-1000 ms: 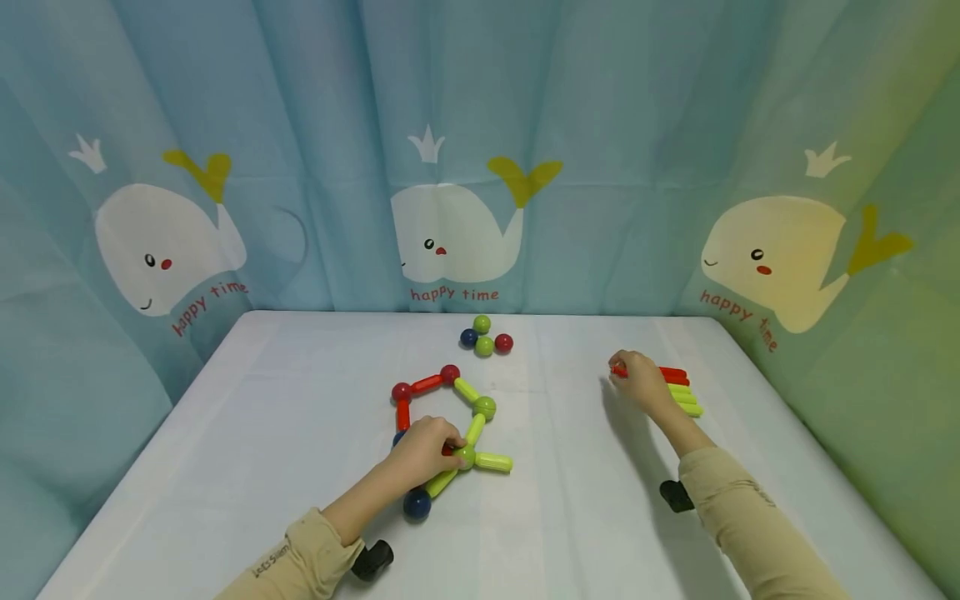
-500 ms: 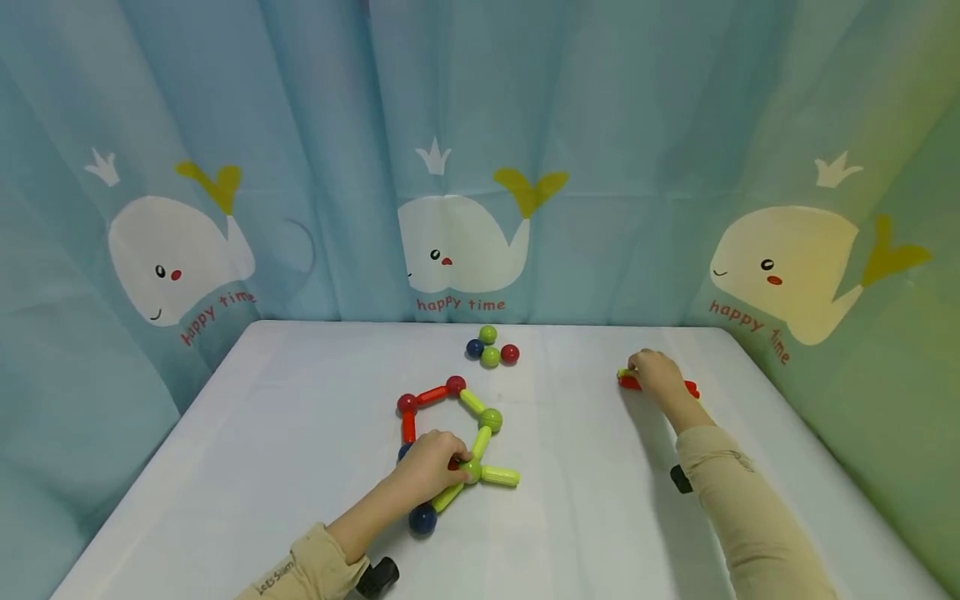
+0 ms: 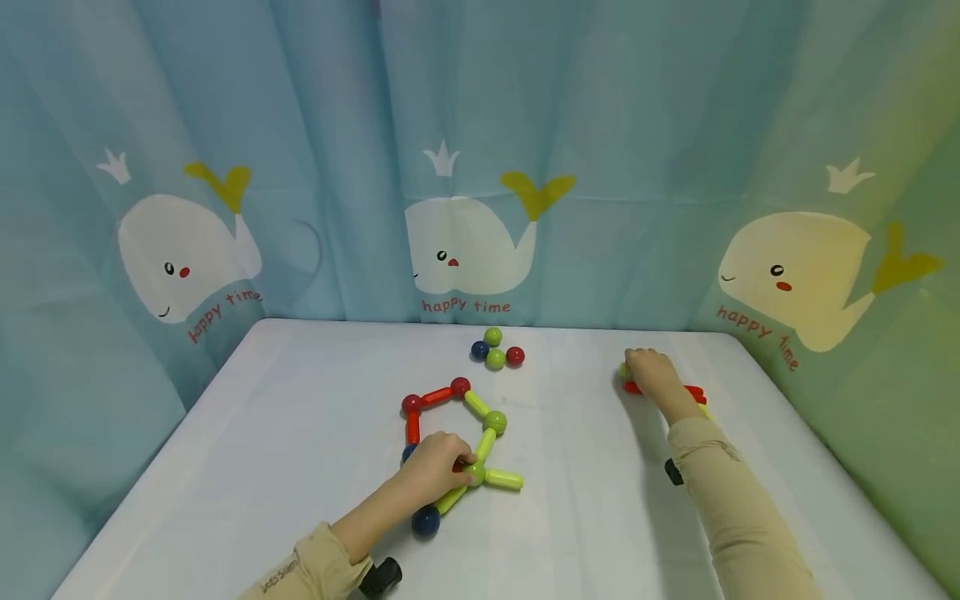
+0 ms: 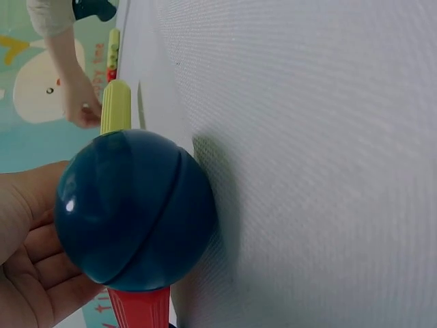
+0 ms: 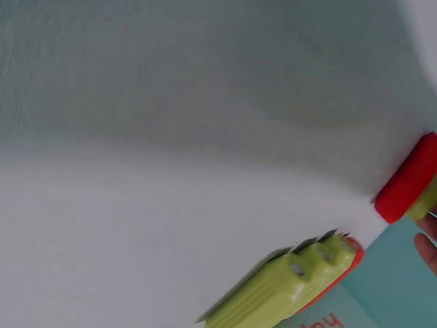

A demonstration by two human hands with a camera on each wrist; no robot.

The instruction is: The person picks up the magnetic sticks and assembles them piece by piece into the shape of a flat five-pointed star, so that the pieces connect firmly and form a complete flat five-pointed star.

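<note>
Ball-and-rod frame: on the white table (image 3: 577, 492), left of centre, toward the near side; a ring of red, blue and green balls linked by red and yellow-green rods.
Near end of frame: dark blue ball (image 3: 425, 522), joined by a yellow-green link (image 3: 452, 498) to the green corner ball (image 3: 474, 474).
Spur: one yellow-green side rod (image 3: 504, 479) points right from that corner; its outer end carries no ball.
Left hand: (image 3: 435, 467) thumb and finger pinch the green corner ball; a bit of red shows beneath the fingers, mostly hidden.
Right hand: (image 3: 651, 372) well apart from the left, far right over the loose rods; fingertips seem to pinch a yellow-green rod (image 5: 423, 203), mostly covered.
Rod pile: a red rod (image 5: 408, 179) lies just beside those fingertips; yellow-green spare rods (image 5: 276, 290) sit side by side, nearer.
Loose balls: green, blue, green and red, a cluster (image 3: 496, 359) beyond the frame.
Backdrop: whale-print curtain (image 3: 637, 267) behind the far edge.
Step, my reading: left steadies the frame while right picks a further rod.
Next move calls for: a firm pinch lifting one rod clear of its neighbours, then a level carry left, the corner kept steady.
</note>
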